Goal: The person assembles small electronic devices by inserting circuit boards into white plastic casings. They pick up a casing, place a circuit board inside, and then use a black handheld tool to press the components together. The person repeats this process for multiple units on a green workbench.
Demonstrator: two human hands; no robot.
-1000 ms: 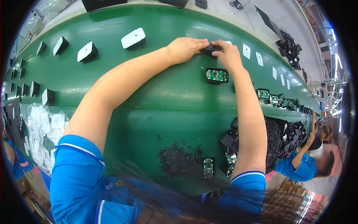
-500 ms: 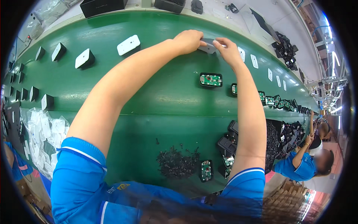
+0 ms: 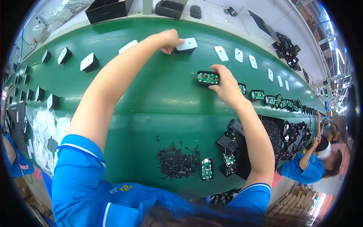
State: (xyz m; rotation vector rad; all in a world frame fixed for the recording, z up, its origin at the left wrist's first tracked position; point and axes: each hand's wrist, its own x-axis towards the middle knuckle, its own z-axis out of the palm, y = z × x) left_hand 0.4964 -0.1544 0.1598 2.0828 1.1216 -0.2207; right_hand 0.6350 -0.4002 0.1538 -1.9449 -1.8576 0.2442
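Note:
My left hand (image 3: 171, 41) is at the far side of the green work surface, fingers curled, one digit against the left end of a white-topped black case (image 3: 187, 44). Nearer and to the right, my right hand (image 3: 225, 84) grips the right end of an open black housing (image 3: 208, 78) between thumb and fingers. A green circuit board shows inside that housing. More open housings with boards (image 3: 258, 95) run off to the right. Flat white cover plates (image 3: 221, 53) lie in a row behind them.
White-topped black cases (image 3: 89, 62) stand along the left. Close to me are a heap of black screws (image 3: 177, 162), another housing with a board (image 3: 206, 169) and clear plastic bags (image 3: 47, 128). A black bin (image 3: 270, 134) stands right; people work beyond it.
The white-topped case has moved left with my left hand. My right hand has left that case, come nearer to me and taken hold of the open housing.

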